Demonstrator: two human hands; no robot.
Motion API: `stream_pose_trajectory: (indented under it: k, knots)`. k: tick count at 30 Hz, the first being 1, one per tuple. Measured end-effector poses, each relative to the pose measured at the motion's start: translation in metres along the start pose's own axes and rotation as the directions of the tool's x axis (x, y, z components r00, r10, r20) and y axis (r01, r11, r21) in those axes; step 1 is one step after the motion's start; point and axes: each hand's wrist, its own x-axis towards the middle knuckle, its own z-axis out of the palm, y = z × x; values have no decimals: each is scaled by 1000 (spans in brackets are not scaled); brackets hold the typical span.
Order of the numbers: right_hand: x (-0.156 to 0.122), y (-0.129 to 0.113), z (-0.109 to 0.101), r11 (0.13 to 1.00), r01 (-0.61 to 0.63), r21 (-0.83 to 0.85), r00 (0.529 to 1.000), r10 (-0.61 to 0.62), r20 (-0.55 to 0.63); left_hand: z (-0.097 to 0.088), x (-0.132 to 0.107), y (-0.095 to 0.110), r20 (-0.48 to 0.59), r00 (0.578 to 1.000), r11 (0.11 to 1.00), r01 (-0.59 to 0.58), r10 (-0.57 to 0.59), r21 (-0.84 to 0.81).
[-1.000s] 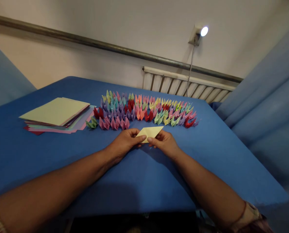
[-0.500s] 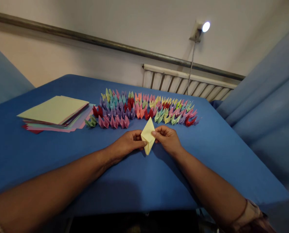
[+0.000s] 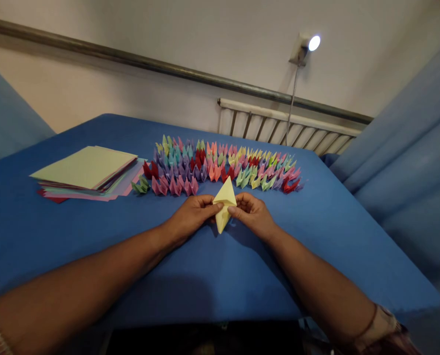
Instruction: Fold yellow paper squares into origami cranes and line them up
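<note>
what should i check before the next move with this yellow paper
1. Left hand gripping the yellow paper: ok, thumb on its near face.
2. Right hand gripping it: ok, thumb on the opposite side.
3. Paper stack out of the hands' way: ok, off to the left.
4. Yellow paper clear of the folded pieces: cannot tell, its tip overlaps them in view.
5. Creases sharp: cannot tell, too small.

A pale yellow folded paper (image 3: 226,191), diamond-shaped, with a layered edge across its middle, pinched between left grip (image 3: 195,213) and right grip (image 3: 255,213), one tip above, one below.
</note>
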Motion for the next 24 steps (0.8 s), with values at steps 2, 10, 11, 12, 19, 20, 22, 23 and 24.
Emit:
stream_pose_trajectory:
  k: [2, 10, 11, 12, 19, 20, 22, 23, 24]
  knots:
    - [0, 1, 1, 1000, -18, -25, 1000, 17, -8, 0, 0, -1, 20, 1000, 1000, 9, -9, -7]
    - [0, 1, -3, 995, -21, -102, 1000, 20, -14, -1, 0, 1, 101, 995, 997, -3, -5, 77]
    - [-1, 2, -3, 993, -20, -116, 1000, 20, -1, -1, 0, 2, 98, 995, 996, -4, -5, 87]
    - [-1, 2, -3, 991, -16, -131, 1000, 18, 8, -1, 0, 3, 87, 996, 995, -12, 3, 100]
    - [-2, 6, -4, 982, -9, -188, 1000, 15, 28, -1, 0, 5, 56, 997, 988, -63, 56, 141]
    - [-3, 5, -3, 982, -6, -189, 1000, 12, 28, -1, 0, 5, 61, 997, 988, -59, 51, 143]
    - [-4, 4, -1, 985, 8, -170, 1000, -5, 18, 0, 0, 4, 38, 997, 989, -67, 62, 134]
    - [-5, 4, 0, 988, 19, -151, 1000, -17, 15, 0, 0, 3, 12, 997, 989, -73, 72, 129]
    - [-6, 4, 2, 991, 29, -131, 1000, -27, 13, 0, 0, 4, -18, 997, 989, -74, 77, 126]
